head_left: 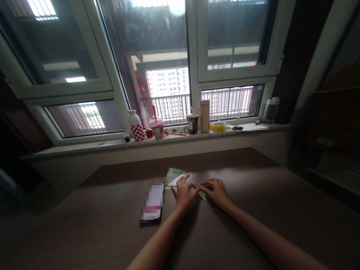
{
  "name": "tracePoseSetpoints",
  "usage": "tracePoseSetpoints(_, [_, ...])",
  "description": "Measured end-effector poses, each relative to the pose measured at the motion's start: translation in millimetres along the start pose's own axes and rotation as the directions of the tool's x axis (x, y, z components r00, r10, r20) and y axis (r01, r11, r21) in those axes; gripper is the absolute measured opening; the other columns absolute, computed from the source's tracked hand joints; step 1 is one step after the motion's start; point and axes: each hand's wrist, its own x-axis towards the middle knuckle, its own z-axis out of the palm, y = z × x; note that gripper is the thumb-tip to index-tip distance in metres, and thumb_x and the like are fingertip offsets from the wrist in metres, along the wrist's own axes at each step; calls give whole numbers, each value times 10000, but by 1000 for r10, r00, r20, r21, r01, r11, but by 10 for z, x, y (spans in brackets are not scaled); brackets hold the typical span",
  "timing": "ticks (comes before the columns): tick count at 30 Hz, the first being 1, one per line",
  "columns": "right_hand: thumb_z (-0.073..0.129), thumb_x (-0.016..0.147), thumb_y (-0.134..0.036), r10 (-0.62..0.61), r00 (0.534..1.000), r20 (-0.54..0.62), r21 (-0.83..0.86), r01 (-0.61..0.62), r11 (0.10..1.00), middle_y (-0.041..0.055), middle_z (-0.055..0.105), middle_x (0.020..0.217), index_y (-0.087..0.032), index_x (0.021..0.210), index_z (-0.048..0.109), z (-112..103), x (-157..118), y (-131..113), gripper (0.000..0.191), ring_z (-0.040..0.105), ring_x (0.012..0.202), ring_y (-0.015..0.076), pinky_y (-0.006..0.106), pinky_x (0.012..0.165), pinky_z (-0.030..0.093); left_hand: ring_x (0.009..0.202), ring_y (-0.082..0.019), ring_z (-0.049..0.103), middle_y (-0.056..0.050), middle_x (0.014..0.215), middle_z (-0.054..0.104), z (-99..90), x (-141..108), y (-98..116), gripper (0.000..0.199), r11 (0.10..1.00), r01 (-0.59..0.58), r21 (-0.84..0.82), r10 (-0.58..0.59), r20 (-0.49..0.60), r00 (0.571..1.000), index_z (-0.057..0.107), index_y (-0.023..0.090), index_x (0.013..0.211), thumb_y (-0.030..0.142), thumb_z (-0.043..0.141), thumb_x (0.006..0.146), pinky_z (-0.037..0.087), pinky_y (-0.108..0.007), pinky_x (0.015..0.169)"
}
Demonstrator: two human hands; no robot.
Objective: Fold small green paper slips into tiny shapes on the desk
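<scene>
Windowsill: the sill (112, 145) is bearing, from left to right, a small dark bottle (127, 138), a white bottle with red checks (137, 127), a red jar (149, 132), a pink drink cup (158, 129) with a red straw, a dark drink cup (192, 123), a tan cylinder (205, 117), a roll of yellow tape (218, 127), a small black object (237, 128), a white sheet (251, 127) and a grey container (271, 109).
Tabletop, left side: a phone (153, 202) is lying face up on the brown table (112, 210), its screen pixelated, just left of the left hand (185, 193).
Card stack: green-and-white cards (174, 177) are lying beyond the phone, the left hand's outer fingers partly covering their near right portion.
Obstruction: fingertips are hiding part of the green slip (202, 194); its full shape is unclear.
Slip position: the slip is sitting between the two hands, right of the left hand and left of the right hand (216, 191), its lower end pointing toward the wearer.
Left hand: thumb and index finger are pinching the slip, the other fingers spreading outward.
Right hand: thumb and index finger are pinching the slip from the opposite side, the remaining fingers curling.
</scene>
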Motion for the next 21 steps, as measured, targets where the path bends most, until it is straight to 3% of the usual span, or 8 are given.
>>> tracePoseSetpoints(11, [643,800,-428,-36,999,-30,36,37,999,10,682,1054,-314,833,761,15,-1,41,167,529,1084,239,367,993,337,1405,-300,284,39,1468,478,-34,5,12,102,1000,-4,-28,4,-9,1000,745,293,762,336,664,809,72,-676,1117])
tracePoseSetpoints(21, [658,795,-341,-66,998,-14,155,67,986,55,664,977,-249,806,739,-21,13,29,123,494,1113,254,356,980,365,1399,-300,286,46,1457,486,-20,-11,17,128,1000,-14,-28,13,-31,999,755,324,785,387,648,819,55,-662,1126])
